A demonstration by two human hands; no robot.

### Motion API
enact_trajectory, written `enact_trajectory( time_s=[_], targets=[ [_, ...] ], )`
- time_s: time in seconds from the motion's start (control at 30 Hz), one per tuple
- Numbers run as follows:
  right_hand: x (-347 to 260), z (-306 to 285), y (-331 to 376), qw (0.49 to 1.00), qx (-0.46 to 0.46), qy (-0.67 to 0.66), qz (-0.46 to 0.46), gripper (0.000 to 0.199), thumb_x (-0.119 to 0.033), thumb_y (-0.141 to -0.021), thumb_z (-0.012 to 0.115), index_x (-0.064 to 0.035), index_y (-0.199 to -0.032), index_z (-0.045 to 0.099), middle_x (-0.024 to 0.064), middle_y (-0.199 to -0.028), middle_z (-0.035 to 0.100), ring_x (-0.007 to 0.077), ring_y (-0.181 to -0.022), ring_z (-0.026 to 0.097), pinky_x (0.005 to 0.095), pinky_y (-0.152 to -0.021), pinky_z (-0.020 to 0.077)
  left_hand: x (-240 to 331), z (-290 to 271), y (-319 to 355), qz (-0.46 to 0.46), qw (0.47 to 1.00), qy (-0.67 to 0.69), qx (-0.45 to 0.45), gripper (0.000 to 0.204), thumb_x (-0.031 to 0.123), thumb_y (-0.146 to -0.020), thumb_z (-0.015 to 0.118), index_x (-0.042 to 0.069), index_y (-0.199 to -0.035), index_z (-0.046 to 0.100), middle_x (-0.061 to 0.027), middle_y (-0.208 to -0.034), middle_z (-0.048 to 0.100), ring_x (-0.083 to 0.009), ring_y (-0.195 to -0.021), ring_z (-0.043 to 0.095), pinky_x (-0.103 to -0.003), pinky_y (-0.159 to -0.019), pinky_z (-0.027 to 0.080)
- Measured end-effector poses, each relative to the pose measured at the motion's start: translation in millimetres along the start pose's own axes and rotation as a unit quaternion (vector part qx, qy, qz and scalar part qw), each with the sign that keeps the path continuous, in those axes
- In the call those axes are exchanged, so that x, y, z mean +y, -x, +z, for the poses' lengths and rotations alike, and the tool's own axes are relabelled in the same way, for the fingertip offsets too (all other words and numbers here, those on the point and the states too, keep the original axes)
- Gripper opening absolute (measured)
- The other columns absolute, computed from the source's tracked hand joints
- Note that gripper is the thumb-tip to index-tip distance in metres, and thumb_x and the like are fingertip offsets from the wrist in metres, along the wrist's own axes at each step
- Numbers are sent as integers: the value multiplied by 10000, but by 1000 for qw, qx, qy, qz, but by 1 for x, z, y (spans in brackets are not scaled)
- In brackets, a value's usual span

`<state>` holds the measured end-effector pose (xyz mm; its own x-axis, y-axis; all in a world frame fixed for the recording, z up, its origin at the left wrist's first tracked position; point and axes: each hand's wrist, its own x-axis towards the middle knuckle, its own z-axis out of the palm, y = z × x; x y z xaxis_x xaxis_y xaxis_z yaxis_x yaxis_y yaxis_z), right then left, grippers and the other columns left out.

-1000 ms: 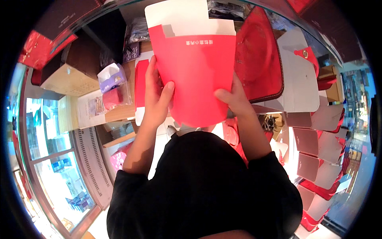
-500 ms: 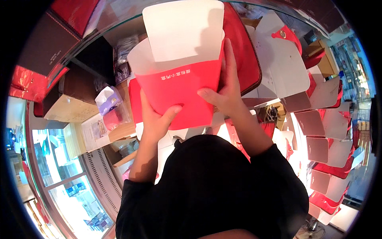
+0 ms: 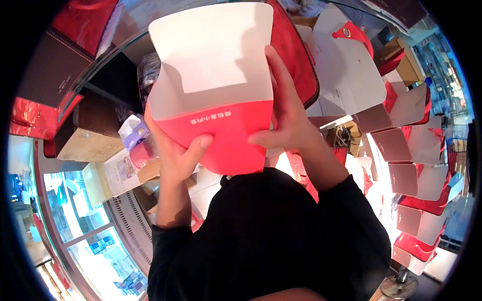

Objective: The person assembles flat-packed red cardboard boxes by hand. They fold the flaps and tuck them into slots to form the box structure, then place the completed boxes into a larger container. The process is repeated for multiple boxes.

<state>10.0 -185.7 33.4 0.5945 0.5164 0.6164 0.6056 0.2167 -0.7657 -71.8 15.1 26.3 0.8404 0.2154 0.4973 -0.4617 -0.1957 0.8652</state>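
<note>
A red cardboard box (image 3: 228, 133) with a white inside is held up between my two hands. Its tall back flap stands raised and its top is open, showing no contents. My left hand (image 3: 175, 150) grips its left side, the thumb lying on the red front. On the opposite side my right hand (image 3: 288, 113) holds on, thumb across the front edge and fingers along the side wall. Parts of the fingers on both hands are hidden behind the box. Just behind it, to the right, lies a red case with dark trim (image 3: 296, 55).
Rows of open red boxes with white linings (image 3: 419, 145) stand along the right. A larger white-lined box with a red strap (image 3: 346, 70) is at the upper right. At left are a cardboard carton (image 3: 90, 135), a purple tissue pack (image 3: 133, 131) and a glass cabinet (image 3: 78, 215).
The box has come a little nearer and to the left, and has tilted so more of its inside shows. Both hands have kept their hold and moved with it.
</note>
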Motion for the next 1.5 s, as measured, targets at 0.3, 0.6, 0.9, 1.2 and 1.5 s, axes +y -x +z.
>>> enact_trajectory(
  time_s=[0.3, 0.6, 0.9, 1.2, 1.5],
  targets=[
    [-17, -10, 0, 998, -62, 25, -7, 875, -213, -606, 806, -65, -1330, 337, 113, -1253, 415, 209, -1152, 445, 359, -950, 392, 18, 0, -19, 50, 993, 70, -82, 996, 248, -617, 813, 20, -1356, 186, -159, -1323, 326, -249, -1177, 434, -374, -944, 421],
    [-12, -10, -4, 995, -56, -73, 26, 770, -166, -646, 775, -51, -1291, 370, 87, -1182, 446, 178, -1093, 474, 326, -925, 404, 4, -5, -19, 88, 990, 14, -108, 746, 240, -605, 825, 40, -1152, 360, -115, -1122, 441, -201, -1019, 482, -330, -857, 418],
    [0, -18, -20, 998, -33, 44, -23, 350, -139, -688, 749, -32, -979, 587, 55, -901, 521, 143, -851, 537, 256, -748, 432, 0, -6, -21, 66, 994, 12, -88, 420, 218, -749, 680, 42, -1050, 446, -141, -1121, 447, -217, -1024, 476, -342, -884, 396],
    [11, -14, -16, 999, 20, -46, -7, 401, -125, -687, 759, -21, -1021, 563, 70, -958, 544, 147, -927, 545, 269, -773, 465, -13, 4, -30, 142, 986, 84, -31, 568, 172, -762, 681, 41, -1205, 350, -169, -1165, 448, -238, -1064, 487, -353, -915, 403],
    [3, -14, -22, 996, -40, 15, -77, 382, -39, -723, 697, -21, -1085, 576, 145, -1166, 533, 227, -1095, 513, 330, -890, 437, -22, -3, -36, 153, 986, 48, -47, 355, 174, -752, 706, 33, -990, 484, -169, -1175, 475, -270, -1124, 484, -360, -909, 420]
  ],
)
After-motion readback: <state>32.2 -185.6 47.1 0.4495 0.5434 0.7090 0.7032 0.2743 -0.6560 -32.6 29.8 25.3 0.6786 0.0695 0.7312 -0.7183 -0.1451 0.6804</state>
